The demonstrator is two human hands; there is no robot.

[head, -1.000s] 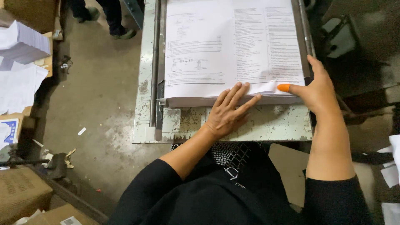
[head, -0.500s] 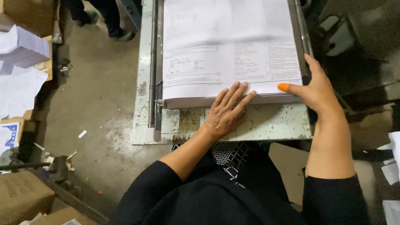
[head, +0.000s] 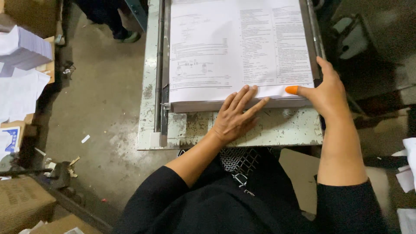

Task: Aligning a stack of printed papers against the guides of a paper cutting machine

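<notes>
The left hand lies flat, palm down, with its fingers spread and released, their tips resting on the near edge of a thick stack of white printed paper sheets; the forearm runs up from the lower left. The right hand stands at the stack's near right corner, open and gripping nothing, its thumb, capped in an orange rubber fingertip cover, pressed against the corner while the other fingers reach up along the right side.

The stack sits on a worn, pale green metal tabletop, its long axis running away from the person and its near edge square to them. A long metal guide rail lines its left side. A strip of bare tabletop lies between the stack and the near edge. Concrete floor opens to the left.
</notes>
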